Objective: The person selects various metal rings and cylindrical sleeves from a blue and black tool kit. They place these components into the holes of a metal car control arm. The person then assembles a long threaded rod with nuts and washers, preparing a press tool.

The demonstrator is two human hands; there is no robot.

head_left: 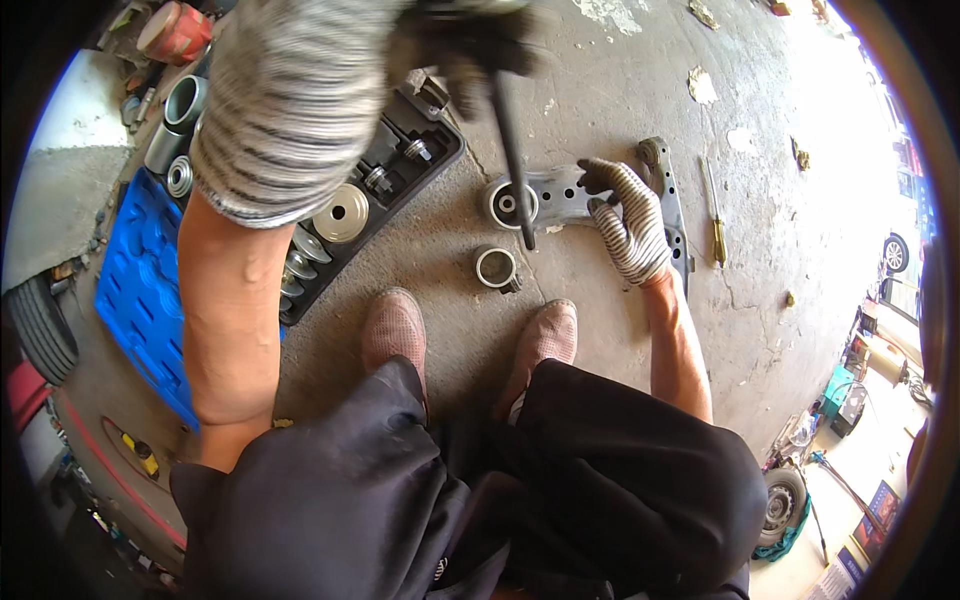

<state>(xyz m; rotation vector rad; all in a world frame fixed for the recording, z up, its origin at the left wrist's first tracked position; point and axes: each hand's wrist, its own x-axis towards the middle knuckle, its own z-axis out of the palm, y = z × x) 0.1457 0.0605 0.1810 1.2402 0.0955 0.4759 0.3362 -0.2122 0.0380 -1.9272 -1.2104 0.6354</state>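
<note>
My left hand [465, 45], in a striped glove with a dark palm, is raised at the top of the view and smeared by motion. It grips a long dark bar [508, 140] that slants down; its exact kind is unclear. The bar's lower tip hangs over or beside the round bushing end of a grey metal car control arm [560, 190] on the floor. Gloved too, my right hand [635, 225] lies over the control arm's middle, thumb and fingers apart. Just below the bushing end, a short metal sleeve [495, 267] stands on the concrete.
A black tool case [435, 150] with metal discs [340, 212] and a blue moulded lid [140, 300] lies at left. Metal cups [186, 103] stand beside it. A screwdriver [718, 245] rests right of the control arm. My shoes [395, 335] are close below. A tyre [42, 330] is far left.
</note>
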